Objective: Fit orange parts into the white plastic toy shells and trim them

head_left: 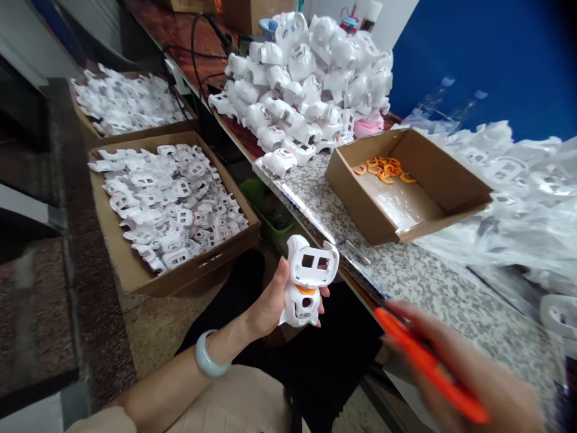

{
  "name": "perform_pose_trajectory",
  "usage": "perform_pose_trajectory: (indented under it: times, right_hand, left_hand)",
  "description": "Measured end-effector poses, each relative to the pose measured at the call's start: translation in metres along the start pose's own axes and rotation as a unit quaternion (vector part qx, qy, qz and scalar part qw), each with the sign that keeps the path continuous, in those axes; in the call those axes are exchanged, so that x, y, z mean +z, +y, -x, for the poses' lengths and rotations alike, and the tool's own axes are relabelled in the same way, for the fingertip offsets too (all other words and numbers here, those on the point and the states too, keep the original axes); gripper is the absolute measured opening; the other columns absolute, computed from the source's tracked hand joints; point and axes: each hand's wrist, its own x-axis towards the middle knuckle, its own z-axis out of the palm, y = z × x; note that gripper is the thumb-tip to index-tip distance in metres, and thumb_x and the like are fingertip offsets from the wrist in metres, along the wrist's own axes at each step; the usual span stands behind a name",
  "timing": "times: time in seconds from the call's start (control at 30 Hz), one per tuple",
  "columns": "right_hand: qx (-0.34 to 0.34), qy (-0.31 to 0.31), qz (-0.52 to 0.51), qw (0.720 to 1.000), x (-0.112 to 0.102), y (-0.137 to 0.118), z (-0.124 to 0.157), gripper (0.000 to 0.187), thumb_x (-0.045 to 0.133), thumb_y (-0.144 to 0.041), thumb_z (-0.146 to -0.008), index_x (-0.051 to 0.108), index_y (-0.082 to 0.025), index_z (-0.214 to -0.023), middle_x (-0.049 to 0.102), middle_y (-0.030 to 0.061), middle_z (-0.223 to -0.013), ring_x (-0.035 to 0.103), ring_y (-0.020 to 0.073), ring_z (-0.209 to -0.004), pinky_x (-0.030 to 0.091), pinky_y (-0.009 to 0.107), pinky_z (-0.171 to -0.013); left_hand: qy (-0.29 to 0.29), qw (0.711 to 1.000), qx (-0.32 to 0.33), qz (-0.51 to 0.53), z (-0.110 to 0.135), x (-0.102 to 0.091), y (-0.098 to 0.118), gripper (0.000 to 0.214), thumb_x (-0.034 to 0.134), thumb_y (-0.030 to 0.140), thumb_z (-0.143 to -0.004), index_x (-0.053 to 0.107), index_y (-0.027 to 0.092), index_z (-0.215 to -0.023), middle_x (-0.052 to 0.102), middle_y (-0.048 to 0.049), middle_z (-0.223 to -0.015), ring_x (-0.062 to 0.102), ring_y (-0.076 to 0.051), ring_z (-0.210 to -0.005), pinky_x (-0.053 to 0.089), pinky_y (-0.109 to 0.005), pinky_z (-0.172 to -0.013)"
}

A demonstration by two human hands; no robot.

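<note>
My left hand (270, 300), with a pale bangle (211, 353) on its wrist, grips a white moulded plastic part (309, 282). The part has two square openings and a small orange piece (306, 290) fitted at its middle. At the lower right, my right hand (469, 367) is motion-blurred and holds a long orange tool (428, 367). The tool's tip points up and left, towards the white part, with a gap between them. Its exact kind is hidden by the blur. Orange curved pieces (383, 169) lie in a shallow cardboard tray (365, 180) on the counter.
Two cardboard trays (198, 264) of white parts stand to the left. A large heap of white parts (306, 84) rises on the counter. The speckled granite counter (415, 270) runs to the right, with white parts in clear plastic bags (509, 204) on it.
</note>
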Motion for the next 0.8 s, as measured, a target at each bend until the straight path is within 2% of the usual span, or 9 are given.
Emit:
perform_pose_trajectory:
  times: [0.1,0.2,0.3,0.47,0.63,0.8]
  right_hand:
    - [-0.054,-0.053,-0.070,0.995,0.020,-0.029,-0.023,0.037,0.040,-0.023,-0.095,0.043,-0.014,-0.131,0.065,0.0107,-0.096,0.065,0.0149,-0.076,0.052,0.018,-0.058]
    - [-0.077,-0.048,-0.060,0.994,0.032,-0.042,-0.039,0.030,0.038,-0.022,-0.096,0.049,-0.011,-0.121,0.063,0.0087,-0.083,0.062,0.0130,-0.065,0.051,0.018,-0.053]
    - [-0.084,-0.035,-0.027,0.996,0.036,-0.044,-0.046,0.028,0.033,-0.022,-0.097,0.052,-0.009,-0.113,0.058,0.0058,-0.071,0.058,0.0120,-0.056,0.049,0.018,-0.048]
    - [-0.094,-0.026,0.006,0.995,0.041,-0.045,-0.047,0.028,0.032,-0.020,-0.097,0.051,-0.006,-0.113,0.054,0.0043,-0.065,0.056,0.0124,-0.054,0.047,0.018,-0.046]
    - [-0.072,-0.051,0.022,0.996,0.047,-0.044,-0.039,0.029,0.033,-0.021,-0.097,0.051,-0.010,-0.117,0.055,0.0030,-0.068,0.056,0.0117,-0.056,0.045,0.017,-0.046]
    - [-0.048,-0.069,0.023,0.996,0.055,-0.043,-0.034,0.027,0.035,-0.020,-0.096,0.051,-0.011,-0.116,0.055,0.0025,-0.071,0.056,0.0119,-0.058,0.045,0.018,-0.047]
  left_hand:
    - [0.024,1.000,-0.006,-0.007,0.004,0.002,0.001,0.078,0.047,0.080,-0.065,0.064,0.013,-0.101,0.064,-0.0080,-0.080,0.059,-0.017,-0.061,0.051,-0.028,-0.052]
    - [0.048,0.998,-0.010,-0.034,0.007,0.001,0.003,0.082,0.047,0.082,-0.063,0.067,0.009,-0.094,0.064,-0.0086,-0.076,0.057,-0.015,-0.060,0.045,-0.025,-0.054]
    - [0.041,0.998,-0.010,-0.054,0.007,-0.001,0.002,0.085,0.046,0.084,-0.062,0.069,0.008,-0.091,0.064,-0.0093,-0.073,0.056,-0.015,-0.061,0.042,-0.024,-0.057]
    - [0.001,0.995,-0.005,-0.097,0.007,-0.008,0.000,0.086,0.039,0.081,-0.069,0.066,0.008,-0.105,0.064,-0.0080,-0.070,0.055,-0.015,-0.061,0.041,-0.025,-0.059]
    - [0.004,0.989,0.007,-0.145,0.010,-0.011,0.002,0.085,0.038,0.080,-0.071,0.065,0.007,-0.106,0.059,-0.0047,-0.061,0.053,-0.015,-0.058,0.041,-0.025,-0.057]
    - [0.026,0.983,0.020,-0.182,0.013,-0.010,0.004,0.082,0.042,0.078,-0.070,0.065,0.008,-0.104,0.061,-0.0049,-0.065,0.055,-0.016,-0.061,0.044,-0.028,-0.062]
